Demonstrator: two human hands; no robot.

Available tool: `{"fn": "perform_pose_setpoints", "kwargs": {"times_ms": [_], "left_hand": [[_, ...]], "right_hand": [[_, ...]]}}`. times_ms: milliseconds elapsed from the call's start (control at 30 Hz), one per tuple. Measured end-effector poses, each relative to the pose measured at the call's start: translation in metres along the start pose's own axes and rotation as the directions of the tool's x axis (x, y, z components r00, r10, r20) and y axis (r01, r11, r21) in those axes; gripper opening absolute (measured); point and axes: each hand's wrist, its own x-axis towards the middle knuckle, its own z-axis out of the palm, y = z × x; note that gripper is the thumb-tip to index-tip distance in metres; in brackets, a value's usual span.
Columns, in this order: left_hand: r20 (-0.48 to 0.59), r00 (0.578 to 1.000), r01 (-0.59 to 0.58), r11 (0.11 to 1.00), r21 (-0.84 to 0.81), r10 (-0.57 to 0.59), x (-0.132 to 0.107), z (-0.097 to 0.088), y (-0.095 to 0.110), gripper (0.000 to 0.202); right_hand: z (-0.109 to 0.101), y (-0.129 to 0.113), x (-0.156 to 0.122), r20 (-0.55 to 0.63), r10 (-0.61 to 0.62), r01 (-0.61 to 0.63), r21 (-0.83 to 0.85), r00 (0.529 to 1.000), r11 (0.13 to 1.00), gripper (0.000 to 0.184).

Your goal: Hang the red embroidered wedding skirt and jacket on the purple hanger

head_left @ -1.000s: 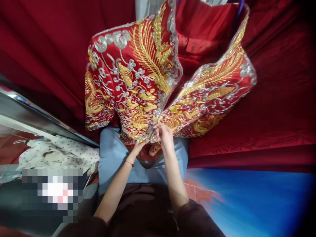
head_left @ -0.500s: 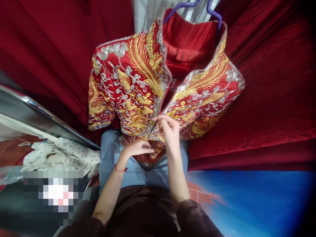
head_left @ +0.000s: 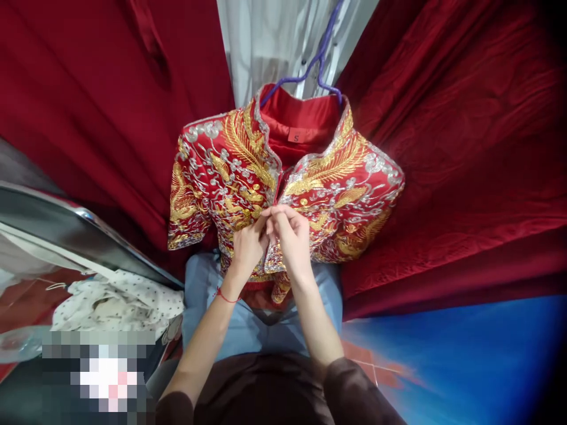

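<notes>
A red short-sleeved embroidered jacket (head_left: 354, 195) with gold and silver stitching hangs from a purple hanger (head_left: 319, 58), its stand collar parted above my hands. At the front opening, my left hand (head_left: 248, 245) pinches the edge from the left. My right hand (head_left: 292, 236) is closed on the same edge, its fingertips touching those of the left. Any fastener under the fingers is hidden. Inside the collar shows a red label (head_left: 296, 135) marked S. The jacket's hem rests over my blue trousers (head_left: 201, 307).
Dark red curtains (head_left: 443, 177) hang on both sides, with white drapery (head_left: 257, 41) behind the hanger. To the left are a dark panel with a metal edge (head_left: 84, 215) and a white dotted cloth (head_left: 119, 301). A blue surface (head_left: 443, 354) lies at lower right.
My left hand has risen from below the hem to the front opening, joining my right hand there. The jacket appears lower and further off, and more of the hanger shows.
</notes>
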Motion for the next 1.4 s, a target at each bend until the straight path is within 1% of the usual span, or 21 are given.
{"fn": "perform_pose_setpoints", "kwargs": {"times_ms": [133,333,500,567,633,667,700,733,767,833,867,900,933,967,1000,1033,1100,1167,1233,1300,1400], "left_hand": [[-0.032,0.999,-0.004,1.0,-0.019,0.003,-0.004,-0.001,0.0,0.028],[-0.06,0.998,0.008,1.0,-0.018,-0.009,-0.001,-0.009,0.003,0.041],[-0.084,0.995,0.046,0.999,-0.012,-0.047,0.007,-0.018,0.005,0.035],[-0.058,0.997,0.046,0.999,-0.02,-0.047,0.01,-0.019,0.0,0.028],[-0.056,0.998,0.012,0.994,-0.11,-0.019,0.013,-0.022,-0.009,0.019],[-0.102,0.995,-0.017,0.984,-0.176,-0.001,0.015,-0.026,-0.015,0.016],[-0.187,0.982,-0.053,0.97,-0.236,0.008,0.019,-0.033,-0.021,0.015],[-0.31,0.951,-0.095,0.957,-0.273,0.006,0.025,-0.042,-0.027,0.017],[-0.451,0.893,-0.134,0.952,-0.275,-0.005,0.034,-0.054,-0.033,0.022],[-0.687,0.727,-0.178,0.965,-0.19,-0.001,0.057,-0.082,-0.043,0.035],[-0.728,0.685,-0.178,0.975,-0.136,0.023,0.071,-0.096,-0.047,0.046],[-0.743,0.667,-0.194,0.976,-0.098,0.058,0.087,-0.109,-0.052,0.056],[-0.706,0.703,-0.216,0.971,-0.098,0.085,0.101,-0.12,-0.056,0.056],[-0.651,0.75,-0.249,0.962,-0.114,0.117,0.115,-0.128,-0.06,0.051],[-0.585,0.796,-0.286,0.948,-0.137,0.156,0.127,-0.134,-0.064,0.045],[-0.531,0.826,-0.318,0.935,-0.159,0.191,0.135,-0.136,-0.067,0.043],[-0.504,0.837,-0.345,0.921,-0.182,0.214,0.142,-0.135,-0.07,0.048],[-0.547,0.811,-0.349,0.921,-0.171,0.206,0.137,-0.13,-0.07,0.052],[-0.6,0.777,-0.34,0.93,-0.142,0.192,0.126,-0.127,-0.068,0.054],[-0.63,0.754,-0.322,0.94,-0.11,0.185,0.116,-0.13,-0.065,0.055],[-0.64,0.744,-0.307,0.949,-0.071,0.193,0.113,-0.144,-0.06,0.054]], "right_hand": [[0.007,-0.016,0.012,-0.014,-0.038,0.038,-0.044,0.999,0.998,0.023],[0.018,-0.038,0.028,-0.032,-0.171,0.165,-0.142,0.985,0.976,0.027],[0.025,-0.042,0.041,-0.031,-0.254,0.243,-0.198,0.967,0.949,0.031],[0.021,-0.035,0.044,-0.026,-0.247,0.227,-0.304,0.969,0.925,0.03],[0.01,-0.029,0.045,-0.065,-0.248,0.176,-0.532,0.967,0.828,0.033],[0.002,-0.029,0.044,-0.096,-0.263,0.138,-0.655,0.96,0.743,0.036],[-0.007,-0.03,0.042,-0.117,-0.288,0.103,-0.756,0.95,0.646,0.039],[-0.018,-0.035,0.038,-0.115,-0.322,0.089,-0.828,0.94,0.554,0.041],[-0.031,-0.041,0.034,-0.094,-0.371,0.102,-0.874,0.924,0.475,0.041],[-0.059,-0.058,0.024,-0.006,-0.512,0.194,-0.922,0.859,0.335,0.039],[-0.074,-0.066,0.021,0.012,-0.621,0.215,-0.943,0.783,0.253,0.036],[-0.09,-0.074,0.019,0.035,-0.716,0.207,-0.966,0.698,0.154,0.032],[-0.106,-0.081,0.018,0.074,-0.767,0.186,-0.981,0.638,0.06,0.034],[-0.122,-0.085,0.02,0.116,-0.776,0.173,-0.985,0.62,-0.009,0.045],[-0.137,-0.087,0.024,0.148,-0.748,0.176,-0.983,0.647,-0.042,0.055],[-0.151,-0.088,0.029,0.179,-0.688,0.207,-0.977,0.703,-0.042,0.059],[-0.173,-0.084,0.041,0.177,-0.538,0.239,-0.97,0.824,0.047,0.056],[-0.188,-0.079,0.052,0.109,-0.477,0.197,-0.97,0.872,0.139,0.056],[-0.194,-0.076,0.061,0.02,-0.52,0.131,-0.975,0.854,0.178,0.053],[-0.195,-0.077,0.068,-0.046,-0.602,0.077,-0.981,0.798,0.178,0.05],[-0.192,-0.084,0.074,-0.102,-0.69,0.022,-0.985,0.716,0.169,0.049]]}}
